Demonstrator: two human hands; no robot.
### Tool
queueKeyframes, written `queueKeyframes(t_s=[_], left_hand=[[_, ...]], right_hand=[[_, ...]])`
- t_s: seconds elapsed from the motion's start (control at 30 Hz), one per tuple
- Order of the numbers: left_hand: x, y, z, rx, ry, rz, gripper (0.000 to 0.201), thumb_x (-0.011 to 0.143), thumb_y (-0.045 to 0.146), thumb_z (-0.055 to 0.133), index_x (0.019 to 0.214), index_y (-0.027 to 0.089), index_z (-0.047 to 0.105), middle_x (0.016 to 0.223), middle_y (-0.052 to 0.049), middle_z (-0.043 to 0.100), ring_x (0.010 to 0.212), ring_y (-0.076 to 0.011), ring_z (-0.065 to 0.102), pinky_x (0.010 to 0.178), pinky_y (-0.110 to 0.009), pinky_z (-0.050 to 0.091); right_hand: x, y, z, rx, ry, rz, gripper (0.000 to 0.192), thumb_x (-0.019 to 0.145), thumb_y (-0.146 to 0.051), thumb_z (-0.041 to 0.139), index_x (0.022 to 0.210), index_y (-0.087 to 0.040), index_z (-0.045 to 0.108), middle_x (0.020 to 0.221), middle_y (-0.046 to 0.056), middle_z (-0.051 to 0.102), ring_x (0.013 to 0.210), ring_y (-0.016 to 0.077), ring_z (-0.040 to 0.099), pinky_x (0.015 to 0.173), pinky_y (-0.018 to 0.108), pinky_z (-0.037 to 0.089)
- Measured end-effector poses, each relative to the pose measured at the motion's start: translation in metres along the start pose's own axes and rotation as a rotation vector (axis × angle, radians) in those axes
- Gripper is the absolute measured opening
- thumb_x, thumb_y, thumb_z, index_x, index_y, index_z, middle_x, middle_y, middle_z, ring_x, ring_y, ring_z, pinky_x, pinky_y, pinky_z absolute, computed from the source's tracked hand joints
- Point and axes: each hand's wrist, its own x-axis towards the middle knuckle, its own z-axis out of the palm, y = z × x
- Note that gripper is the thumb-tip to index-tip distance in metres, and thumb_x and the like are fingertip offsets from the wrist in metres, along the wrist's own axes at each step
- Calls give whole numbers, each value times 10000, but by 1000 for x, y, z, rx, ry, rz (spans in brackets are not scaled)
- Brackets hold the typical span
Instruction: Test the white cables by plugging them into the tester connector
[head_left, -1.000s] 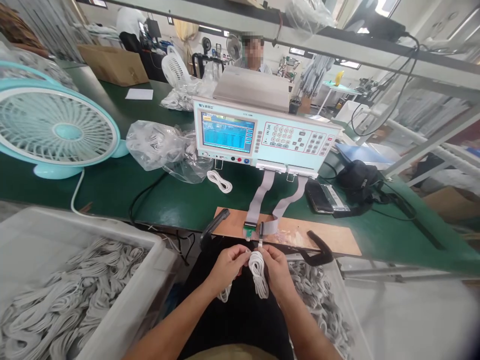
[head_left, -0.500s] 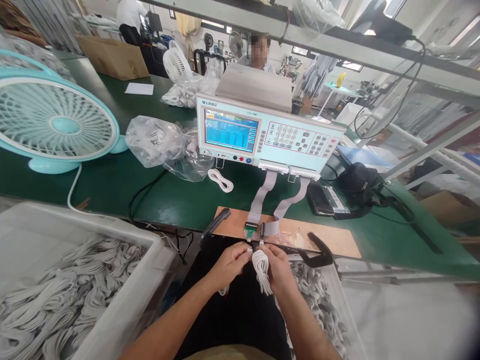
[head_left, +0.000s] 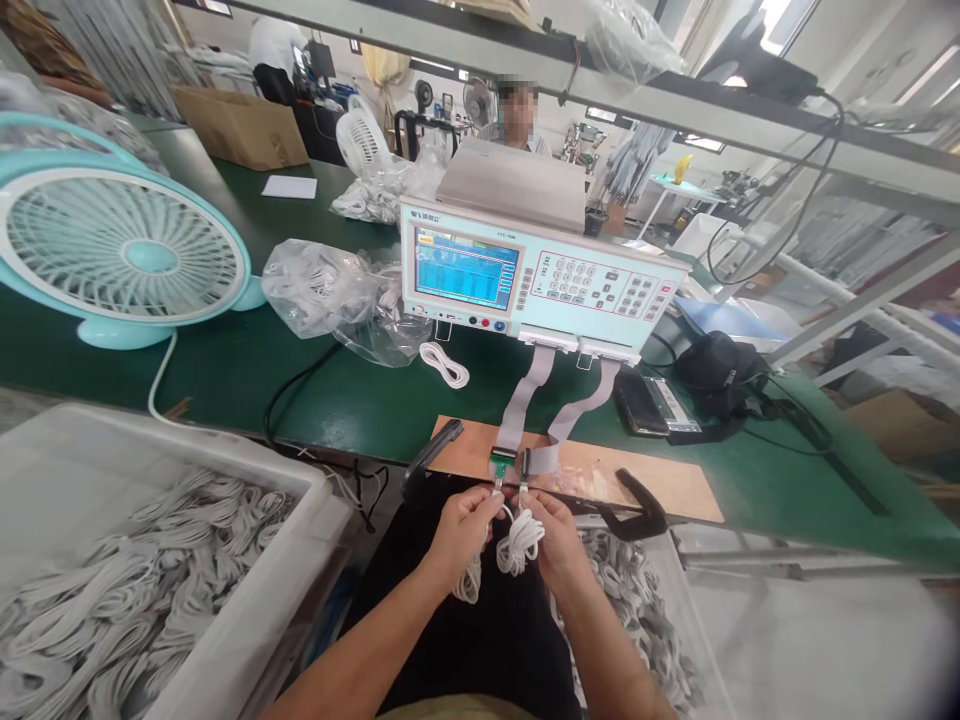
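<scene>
With fingers pinched, my left hand (head_left: 459,530) holds a cable plug (head_left: 498,487) at the small green circuit board (head_left: 502,464). A coiled white cable (head_left: 468,582) hangs under that hand. My right hand (head_left: 561,535) is closed on another cable plug (head_left: 523,491), just below the dark connector (head_left: 526,462). Between the hands hangs a bundled white cable (head_left: 520,545). Whether each plug is fully seated I cannot tell. Grey ribbon cables (head_left: 517,405) run from the connectors up to a tester (head_left: 615,290) with a lit screen.
Clamps (head_left: 637,508) hold a copper-coloured board (head_left: 675,484) at the table edge. White bins (head_left: 300,490) with cable bundles stand left and right below. On the green table are a fan (head_left: 150,256), bagged cables (head_left: 319,285), a loose coil (head_left: 444,365) and a phone (head_left: 641,403). A person sits behind the tester.
My left hand has moved slightly up, bringing its plug to the green board. The cable bundle between the hands has shifted, and more of the coil below my left hand shows.
</scene>
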Motion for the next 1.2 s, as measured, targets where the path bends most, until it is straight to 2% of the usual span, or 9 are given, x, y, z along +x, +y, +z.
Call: queueKeyframes(t_s=[0.23, 0.43, 0.73, 0.9, 1.07, 1.2], left_hand=[[1, 1, 0, 22, 10, 86, 348, 714, 430, 613, 523, 153, 526, 399, 69, 368, 345, -53, 350, 362, -175, 250], [0, -2, 5, -77, 30, 60, 371, 716, 447, 618, 523, 153, 501, 406, 76, 348, 348, -42, 320, 373, -172, 234], [2, -4, 5, -7, 42, 128, 390, 714, 452, 611, 490, 156, 489, 444, 60, 373, 369, -51, 366, 376, -177, 278], [1, -7, 6, -37, 68, 142, 373, 736, 442, 590, 514, 156, 499, 456, 55, 377, 372, -52, 357, 377, -183, 276], [2, -5, 3, 59, 34, 219, 367, 764, 402, 580, 509, 149, 506, 518, 44, 399, 413, -55, 387, 406, -186, 289], [2, -1, 1, 98, 21, 209, 374, 760, 425, 569, 510, 150, 525, 529, 33, 415, 428, -65, 397, 410, -187, 300]], right_hand=[[-1, 0, 1, 33, -12, 25, 254, 654, -374, 775, 654, -140, 676, 574, -10, 559, 496, 82, 431, 479, 198, 315], [-3, -2, 4, 52, -5, 36, 248, 639, -375, 780, 653, -151, 677, 574, -9, 570, 499, 97, 452, 488, 210, 335], [-1, 0, 2, 43, -13, 30, 259, 640, -389, 780, 673, -150, 685, 604, 5, 583, 515, 108, 466, 500, 216, 352], [-1, 0, 2, 61, -12, 28, 252, 634, -378, 786, 646, -152, 675, 612, 2, 599, 526, 104, 480, 520, 214, 361], [-1, -1, 1, 58, -12, 40, 255, 628, -373, 790, 671, -143, 688, 600, -2, 591, 512, 94, 466, 499, 206, 346], [0, 0, 1, 38, -15, 27, 257, 633, -385, 781, 684, -149, 693, 603, 4, 597, 523, 105, 480, 509, 215, 358]])
